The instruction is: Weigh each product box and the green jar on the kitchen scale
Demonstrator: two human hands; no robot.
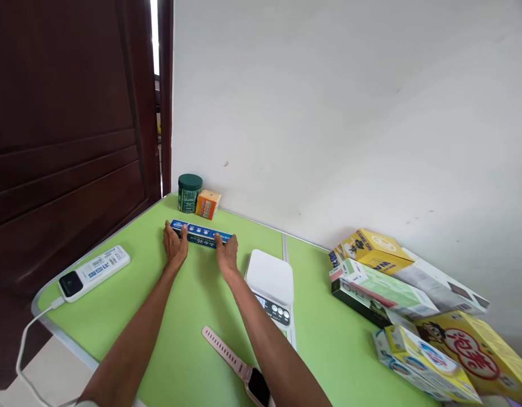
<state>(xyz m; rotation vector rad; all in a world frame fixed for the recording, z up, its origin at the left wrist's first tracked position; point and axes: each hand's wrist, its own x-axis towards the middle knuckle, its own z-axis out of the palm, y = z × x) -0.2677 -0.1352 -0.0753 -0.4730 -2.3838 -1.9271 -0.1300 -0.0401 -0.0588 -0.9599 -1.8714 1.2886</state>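
Note:
A long, narrow blue box with white print lies near the back left of the green table. My left hand grips its left end, thumb on the near side. At the other end, my right hand has its fingers closed round the box. Just behind stand a green lidded tub and a small orange and yellow box. To the right of my right hand sits a white kitchen scale, its control panel partly behind my forearm.
A pink-strapped smartwatch lies partly under my right forearm. On the left is a white power bank with a cable. Several cartons, including a yellow box, are piled at the right by the wall. A dark door borders the table.

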